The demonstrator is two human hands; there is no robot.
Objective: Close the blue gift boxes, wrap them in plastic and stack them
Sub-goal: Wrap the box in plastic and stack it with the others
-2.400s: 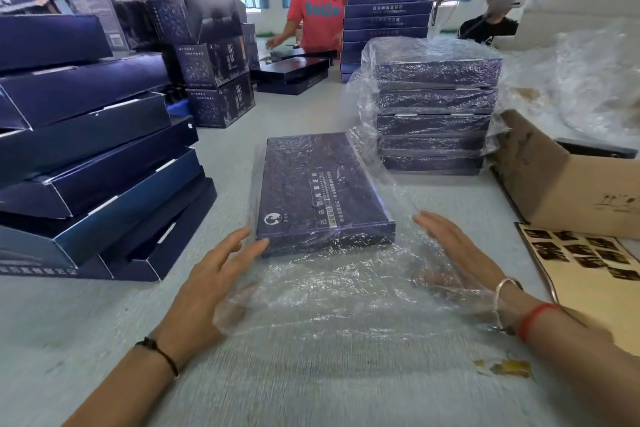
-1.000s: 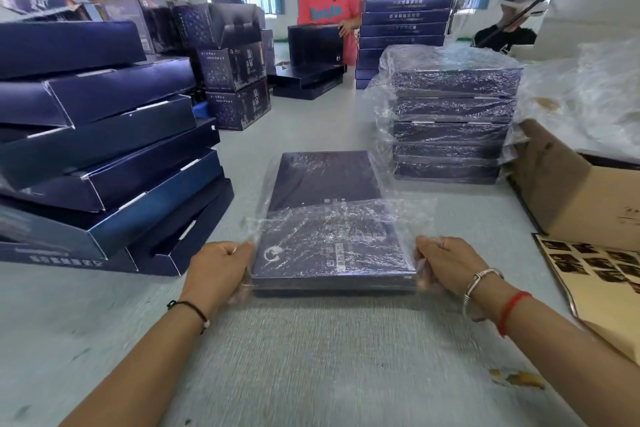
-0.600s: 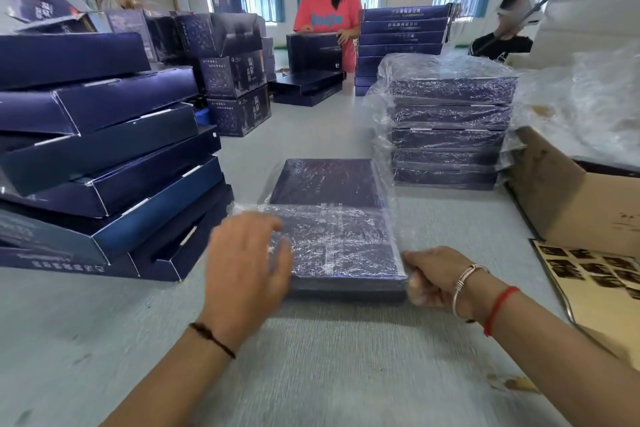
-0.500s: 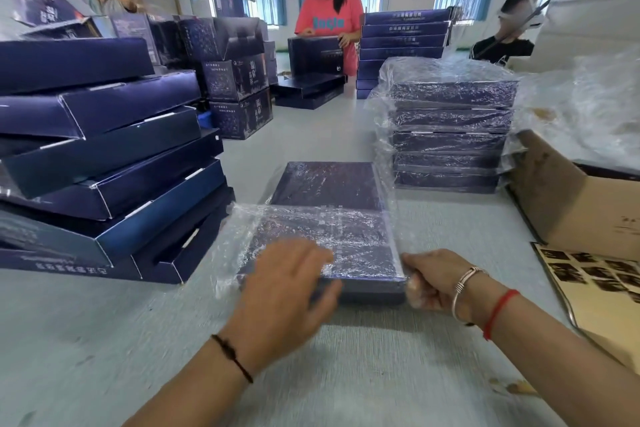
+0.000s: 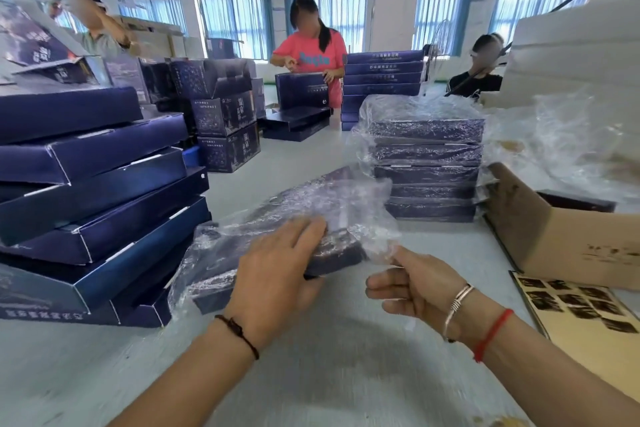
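Blue gift box is at frame centre, tilted — near end raised off the grey table, turned diagonally so its far end points to the upper right. It is sheathed in clear plastic wrap, which is crumpled and loose over the top and the right corner; motion blur softens the edges.

Left hand is laid over the box's near end, fingers stretched across the wrapped top, thumb tucked under the near edge — the box is gripped there. Right hand is just right of the box's near corner, fingers curled, a tail of the plastic pinched at the fingertips.

Just behind, centre right, a stack of wrapped boxes is seen, five or so high, loose film bunched on top. At the left edge, a leaning pile of unwrapped blue boxes is stacked, several with flaps ajar. At lower right, an open cardboard carton is lying on its side, with a tan sheet of dark stickers in front of it. Loose plastic film is heaped above the carton.

In the upper background, a person in a pink shirt is handling an upright blue box; more blue stacks are beside that person.
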